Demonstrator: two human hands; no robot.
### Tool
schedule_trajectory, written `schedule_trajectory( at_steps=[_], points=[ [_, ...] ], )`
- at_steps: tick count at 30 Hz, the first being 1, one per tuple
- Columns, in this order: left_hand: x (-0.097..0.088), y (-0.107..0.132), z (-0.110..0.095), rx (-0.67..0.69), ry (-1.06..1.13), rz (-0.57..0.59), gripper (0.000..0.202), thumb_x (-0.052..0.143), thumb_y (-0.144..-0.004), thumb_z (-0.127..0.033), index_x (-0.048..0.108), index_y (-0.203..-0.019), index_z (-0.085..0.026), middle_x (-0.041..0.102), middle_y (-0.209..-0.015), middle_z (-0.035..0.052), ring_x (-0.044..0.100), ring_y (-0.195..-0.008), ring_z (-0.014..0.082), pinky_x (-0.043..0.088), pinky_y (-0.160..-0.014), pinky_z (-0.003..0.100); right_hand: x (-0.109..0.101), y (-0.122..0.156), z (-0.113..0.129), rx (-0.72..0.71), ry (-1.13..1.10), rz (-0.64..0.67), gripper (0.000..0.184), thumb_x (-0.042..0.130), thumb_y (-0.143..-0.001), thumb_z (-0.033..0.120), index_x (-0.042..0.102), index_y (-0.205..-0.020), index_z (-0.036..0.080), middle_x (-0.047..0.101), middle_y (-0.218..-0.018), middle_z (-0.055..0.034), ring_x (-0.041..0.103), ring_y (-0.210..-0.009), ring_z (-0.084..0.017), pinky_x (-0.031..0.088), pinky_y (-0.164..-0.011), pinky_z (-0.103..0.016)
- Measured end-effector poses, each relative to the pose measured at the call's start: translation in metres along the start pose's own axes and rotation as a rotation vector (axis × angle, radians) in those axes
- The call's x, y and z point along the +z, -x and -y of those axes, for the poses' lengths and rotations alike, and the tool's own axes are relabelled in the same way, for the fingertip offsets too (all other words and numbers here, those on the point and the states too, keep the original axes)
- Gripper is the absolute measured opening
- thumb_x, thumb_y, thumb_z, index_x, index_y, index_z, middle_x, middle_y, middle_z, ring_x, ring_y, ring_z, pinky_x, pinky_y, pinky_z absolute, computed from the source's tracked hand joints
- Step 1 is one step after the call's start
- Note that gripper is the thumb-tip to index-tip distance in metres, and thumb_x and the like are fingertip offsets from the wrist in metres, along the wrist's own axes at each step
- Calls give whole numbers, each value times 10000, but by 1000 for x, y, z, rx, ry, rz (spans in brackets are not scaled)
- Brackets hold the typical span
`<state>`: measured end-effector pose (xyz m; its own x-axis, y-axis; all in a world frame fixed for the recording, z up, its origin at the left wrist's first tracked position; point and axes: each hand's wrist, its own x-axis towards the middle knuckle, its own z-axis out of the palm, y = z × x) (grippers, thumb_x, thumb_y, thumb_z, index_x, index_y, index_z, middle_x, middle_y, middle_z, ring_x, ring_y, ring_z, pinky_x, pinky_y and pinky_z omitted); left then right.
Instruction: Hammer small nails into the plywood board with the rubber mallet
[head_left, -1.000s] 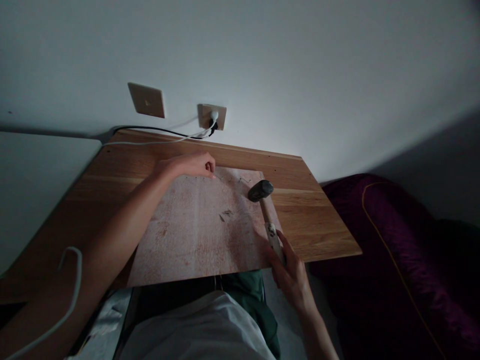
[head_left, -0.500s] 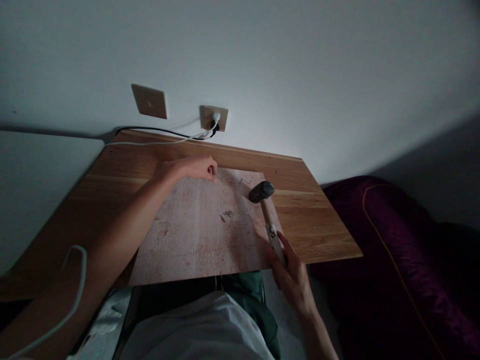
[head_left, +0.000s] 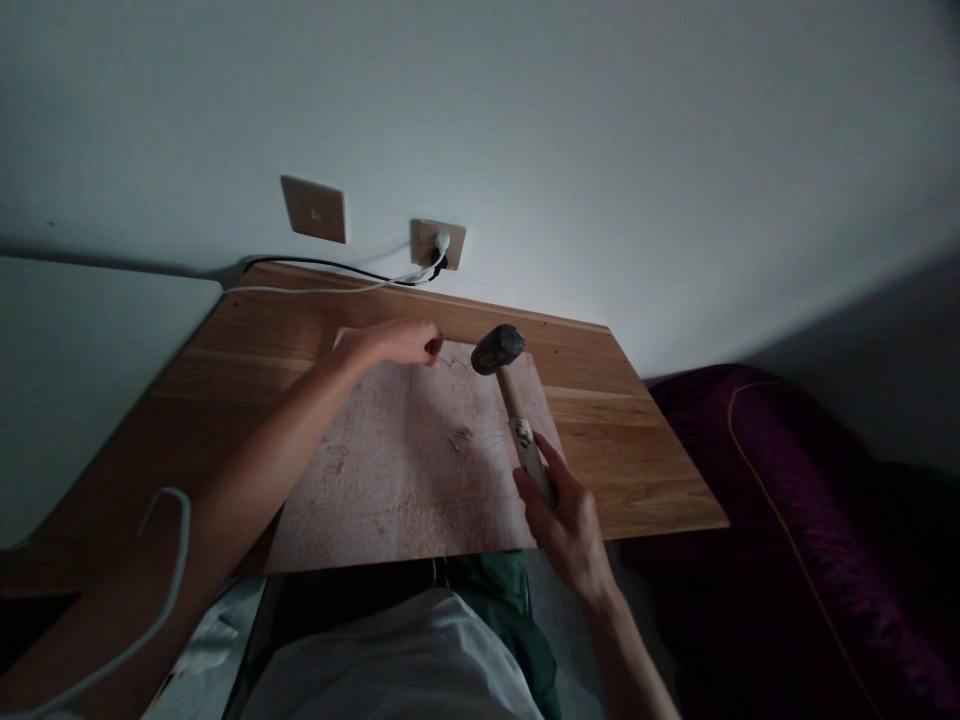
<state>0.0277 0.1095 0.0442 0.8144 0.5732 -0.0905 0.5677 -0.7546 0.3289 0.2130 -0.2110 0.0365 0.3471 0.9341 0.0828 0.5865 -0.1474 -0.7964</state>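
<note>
My right hand point(head_left: 574, 520) is wrapped round the white-taped lower handle of a hammer point(head_left: 499, 350). Its dark, blocky head is raised over the far part of a pale, rust-flecked board point(head_left: 360, 490). At the board's far edge, my left hand point(head_left: 412, 342) is closed in a pinch on what looks like a thin nail, mostly hidden by the fingertips. The hammer head is just right of those fingers, apart from them. Thin bent nails point(head_left: 459, 361) show between the two. A small pile of loose nails point(head_left: 460, 437) lies mid-board.
Beneath the board is a wooden tabletop point(head_left: 622, 440) against a white wall. A socket with plugs point(head_left: 439, 245) and cables point(head_left: 322, 290) sits behind. A white panel point(head_left: 97, 370) stands at left, purple fabric point(head_left: 780, 520) at right. A pale cord point(head_left: 176, 560) hangs before my left arm.
The hammer has moved left and up, bringing its head nearer my left hand. My left hand keeps its pinch near the board's far edge. The view has shifted slightly.
</note>
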Motion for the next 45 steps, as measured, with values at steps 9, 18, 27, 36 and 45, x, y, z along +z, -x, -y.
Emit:
schedule_trajectory(
  at_steps=[9, 18, 27, 36, 45],
  points=[
    [5, 0, 21, 26, 117, -27, 432, 906, -719, -370, 761, -1096, -217, 779, -1019, 39, 672, -863, 200, 448, -730, 266, 28, -35, 23, -106, 23, 93, 619, 583, -1014, 456, 638, -1513, 94, 659, -721, -4, 593, -567, -160, 504, -557, -260],
    [5, 0, 20, 62, 129, -10, 254, 796, -844, -419, 765, -942, -187, 752, -832, 31, 620, -709, 163, 392, -655, 274, 36, -32, 16, -16, -21, 77, 709, 576, -1013, 511, 597, -1553, 52, 621, -656, 16, 547, -520, -142, 465, -491, -242],
    [-2, 3, -4, 9, 48, -20, 114, 737, -864, -252, 798, -905, -166, 785, -886, 80, 665, -775, 198, 404, -703, 301, 33, -28, 10, 50, -32, 86, 762, 586, -996, 539, 575, -1575, 43, 547, -579, 51, 486, -466, -130, 420, -438, -229],
    [4, 3, 11, 49, 115, -31, 457, 870, -732, -375, 760, -1138, -195, 792, -1089, 56, 682, -920, 219, 459, -767, 274, 38, -36, 18, -107, 21, 90, 630, 576, -1010, 470, 650, -1508, 92, 746, -813, -46, 677, -651, -182, 552, -618, -264],
    [-8, 8, 0, 19, 20, 4, 359, 840, -788, -426, 759, -1019, -163, 764, -944, 86, 637, -793, 212, 422, -707, 311, 21, -3, 2, -23, 81, 15, 670, 567, -1029, 536, 646, -1512, 79, 654, -674, 6, 560, -542, -156, 467, -517, -241]
  ],
)
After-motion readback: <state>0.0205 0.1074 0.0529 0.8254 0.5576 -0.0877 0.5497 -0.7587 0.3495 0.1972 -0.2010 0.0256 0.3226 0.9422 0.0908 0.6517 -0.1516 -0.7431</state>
